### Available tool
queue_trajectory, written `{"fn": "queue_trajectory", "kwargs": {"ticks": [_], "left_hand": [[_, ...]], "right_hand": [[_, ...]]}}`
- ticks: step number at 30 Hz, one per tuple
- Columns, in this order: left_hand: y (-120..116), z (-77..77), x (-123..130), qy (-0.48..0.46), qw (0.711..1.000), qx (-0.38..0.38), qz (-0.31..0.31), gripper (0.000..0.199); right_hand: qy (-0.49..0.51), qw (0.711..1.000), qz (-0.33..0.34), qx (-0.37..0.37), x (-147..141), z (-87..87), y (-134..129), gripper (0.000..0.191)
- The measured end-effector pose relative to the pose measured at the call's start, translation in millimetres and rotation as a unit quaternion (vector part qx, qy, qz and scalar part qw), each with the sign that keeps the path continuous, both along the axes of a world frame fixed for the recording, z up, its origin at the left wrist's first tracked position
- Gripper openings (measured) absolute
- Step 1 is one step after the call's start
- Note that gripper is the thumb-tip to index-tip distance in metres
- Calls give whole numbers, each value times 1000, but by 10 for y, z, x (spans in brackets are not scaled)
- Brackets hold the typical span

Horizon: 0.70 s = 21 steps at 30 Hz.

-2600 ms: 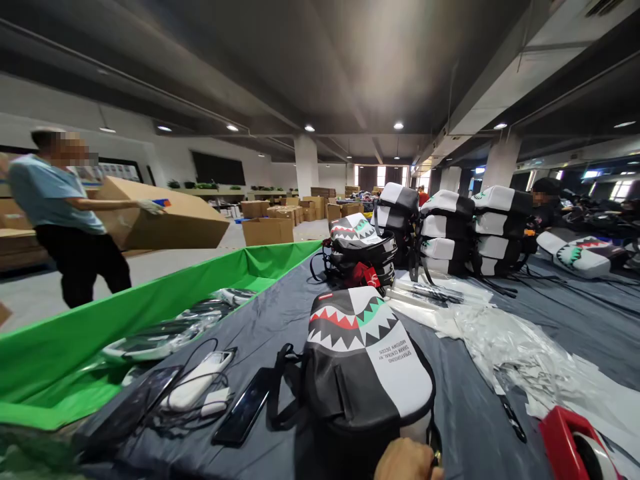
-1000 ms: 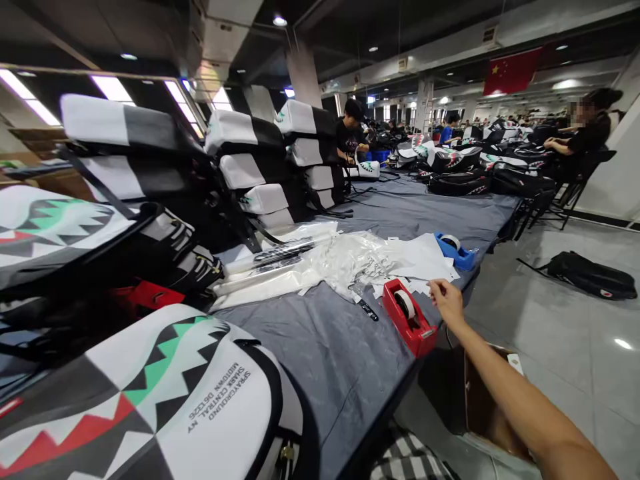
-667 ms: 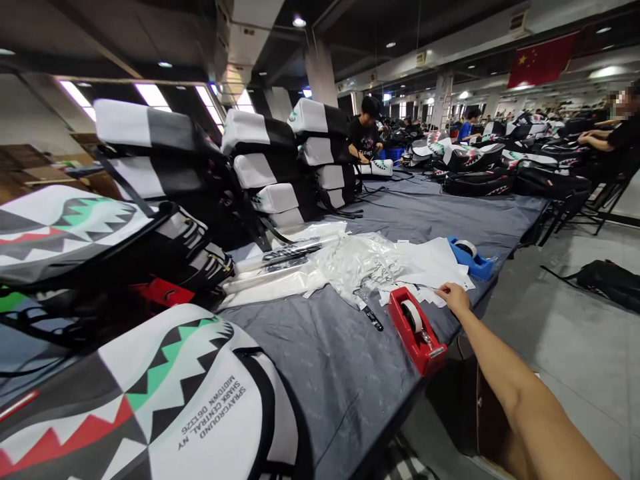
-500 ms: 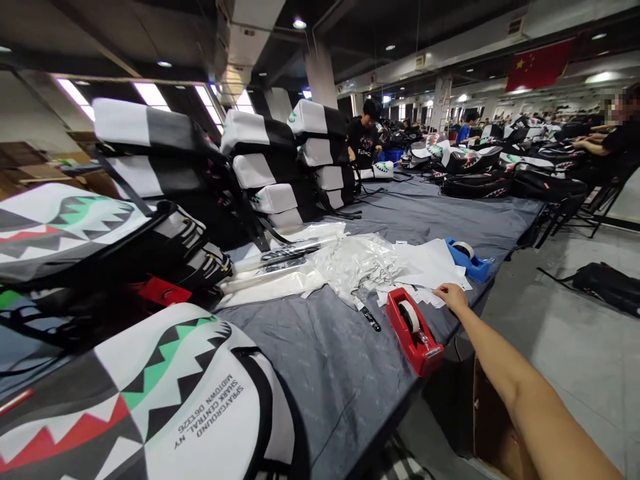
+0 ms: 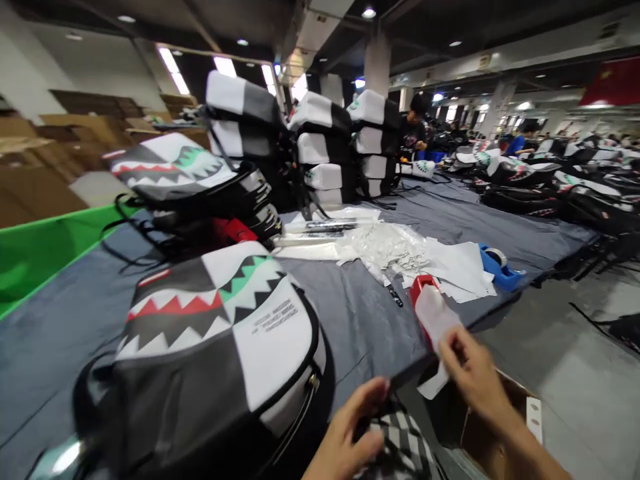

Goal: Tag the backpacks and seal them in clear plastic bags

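Note:
My right hand (image 5: 473,367) pinches a white slip of paper (image 5: 436,312), which hangs over the table's front edge. Behind the slip stands a red tape dispenser (image 5: 425,283), mostly hidden. My left hand (image 5: 345,430) is in front of the table edge, thumb and fingers apart, with nothing in it. Just left of that hand a backpack (image 5: 200,340) with a shark-teeth pattern in grey, white, red and green lies on the table. Black-and-white checked cloth (image 5: 400,433) shows below, between my hands.
White papers (image 5: 463,263), crumpled clear plastic (image 5: 390,247) and a black marker (image 5: 395,295) lie beyond the dispenser, near a blue tape dispenser (image 5: 500,267). Stacked backpacks (image 5: 323,147) stand behind. An open carton (image 5: 495,427) sits below the edge. A co-worker (image 5: 415,127) stands far back.
My right hand has come back from the papers toward me, now with a white slip. My left hand has entered from below. The view has turned left.

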<state>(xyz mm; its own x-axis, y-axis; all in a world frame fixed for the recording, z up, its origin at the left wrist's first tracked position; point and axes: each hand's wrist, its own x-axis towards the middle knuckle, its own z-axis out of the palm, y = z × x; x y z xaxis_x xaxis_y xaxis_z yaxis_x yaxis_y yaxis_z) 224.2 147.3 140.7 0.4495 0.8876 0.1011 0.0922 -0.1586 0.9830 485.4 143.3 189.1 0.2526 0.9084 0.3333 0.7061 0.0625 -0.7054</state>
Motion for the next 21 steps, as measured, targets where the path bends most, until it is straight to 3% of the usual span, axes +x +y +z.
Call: {"fn": "queue_trajectory", "kwargs": {"ticks": [1,2,5,7,10,13,15,19,21], "left_hand": [[36,-33,141,-68,992,-71,-80,89],[60,-58,244,-124,983,-115,-78,93],[27,-113,284,-196,962,-187,42,61],[-73,-145,127,-171,961,-183,113,47],[-261,-165,-214,-60,984,-71,152,44],[-437,-108,-547,36,984,110,133,35],[-549,-47,-746,78,970,189,133,24],[-738,24,-1049,130,950,201,202,21],[-778,43,-1125,135,949,208,197,24]], "right_hand": [[31,999,42,-6,-299,-97,-94,31],[56,994,93,-14,-554,-195,-169,31],[102,965,233,-57,-984,-379,-273,30],[109,956,267,-60,-1037,-360,-234,27],[44,937,347,7,-1030,-214,-20,23],[-25,842,538,5,-1155,-165,269,57],[-18,792,608,-41,-1296,-233,420,61],[0,758,648,-72,-1546,-390,555,47],[-6,741,667,-70,-1647,-400,561,47]]}}
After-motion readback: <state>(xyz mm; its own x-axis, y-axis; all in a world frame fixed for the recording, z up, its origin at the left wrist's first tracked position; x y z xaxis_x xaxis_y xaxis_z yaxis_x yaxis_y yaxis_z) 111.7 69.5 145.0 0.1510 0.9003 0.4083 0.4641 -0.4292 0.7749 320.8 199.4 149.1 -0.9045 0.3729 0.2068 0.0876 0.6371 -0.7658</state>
